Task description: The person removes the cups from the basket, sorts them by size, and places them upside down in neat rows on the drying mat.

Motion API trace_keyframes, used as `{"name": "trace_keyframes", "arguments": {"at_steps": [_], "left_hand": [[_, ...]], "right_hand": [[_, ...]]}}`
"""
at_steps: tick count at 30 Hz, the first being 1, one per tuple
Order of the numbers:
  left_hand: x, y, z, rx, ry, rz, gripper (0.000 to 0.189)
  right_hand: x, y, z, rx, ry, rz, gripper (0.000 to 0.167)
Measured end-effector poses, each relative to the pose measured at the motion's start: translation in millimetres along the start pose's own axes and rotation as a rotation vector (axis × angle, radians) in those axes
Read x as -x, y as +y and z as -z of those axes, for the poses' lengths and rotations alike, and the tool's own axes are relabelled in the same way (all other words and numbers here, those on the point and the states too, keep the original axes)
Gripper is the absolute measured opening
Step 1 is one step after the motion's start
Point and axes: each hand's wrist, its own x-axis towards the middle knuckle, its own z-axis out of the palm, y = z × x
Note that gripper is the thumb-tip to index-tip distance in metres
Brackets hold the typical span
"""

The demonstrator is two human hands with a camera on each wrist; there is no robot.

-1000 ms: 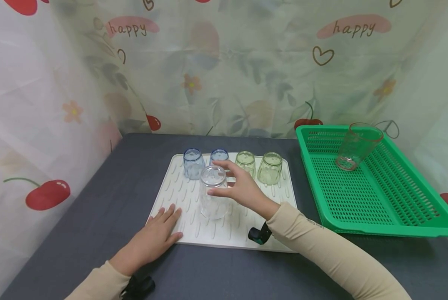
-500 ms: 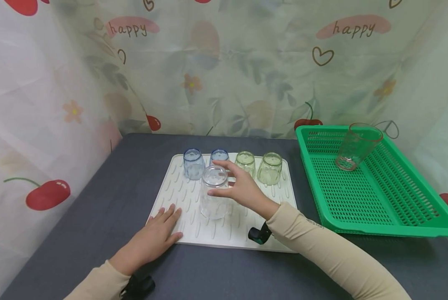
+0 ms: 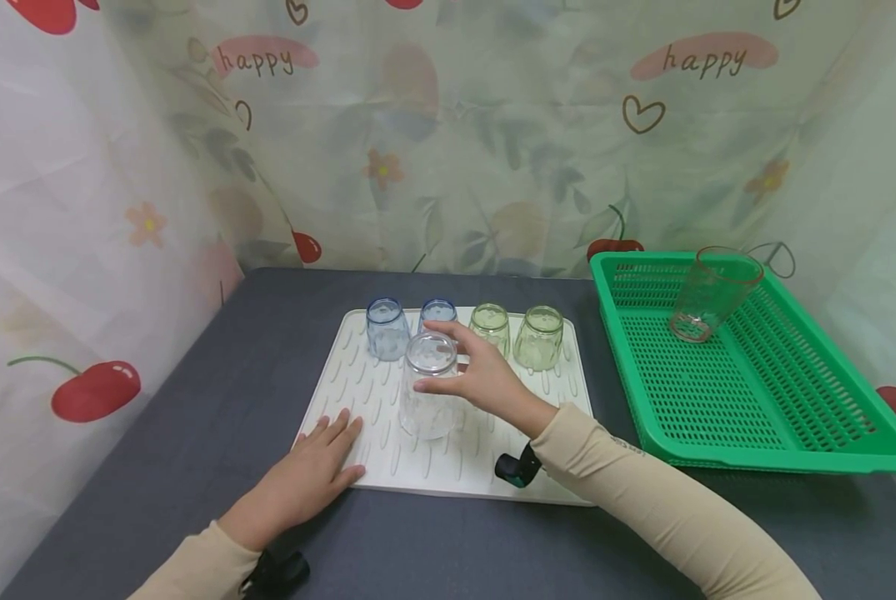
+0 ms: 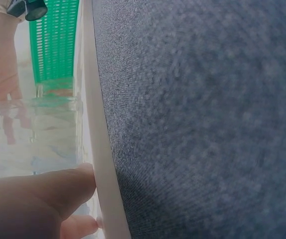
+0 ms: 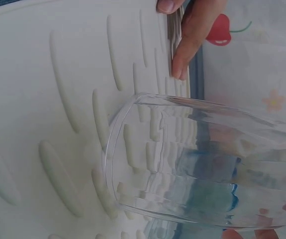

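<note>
A clear drinking glass (image 3: 427, 417) stands bottom up over the middle of a white ridged drying mat (image 3: 493, 454). My right hand (image 3: 485, 379) grips it near its base, thumb on the near side and fingers round the far side. Seen from the right wrist, the glass (image 5: 182, 159) has its rim right at the mat's surface. My left hand (image 3: 301, 475) rests spread over the mat's front left corner, its fingers (image 4: 68, 184) at the edge in the left wrist view. Behind the clear glass, upturned, are blue glasses (image 3: 387, 333), one partly hidden, and green glasses (image 3: 541, 340).
On the right sits a green perforated basket (image 3: 763, 461) with a pink-rimmed glass (image 3: 695, 312) leaning inside. A dark grey cloth (image 3: 222, 392) covers the table. Printed curtains (image 3: 455, 167) close off the back and sides.
The upturned base of the clear glass has shifted slightly right within my right hand. Both hands stay in nearly the same place.
</note>
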Motion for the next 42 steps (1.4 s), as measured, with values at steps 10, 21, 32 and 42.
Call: {"name": "trace_keyframes", "arguments": {"at_steps": [10,21,32,42], "left_hand": [[-0.4,0.3,-0.6,0.002,0.001,-0.005,0.062],[-0.9,1.1,0.1,0.001,0.007,-0.017,0.061],[-1.0,-1.2,-0.2,-0.006,0.018,-0.031,0.061],[-1.5,-3.4,-1.7,-0.008,0.004,-0.028,0.062]], "right_hand": [[1.7,-2,3,0.018,-0.001,-0.004,0.08],[6.7,-23,36,-0.014,0.047,0.027,0.07],[12.6,-53,98,0.029,0.167,0.047,0.05],[23.3,-51,174,0.132,0.316,0.034,0.041]]}}
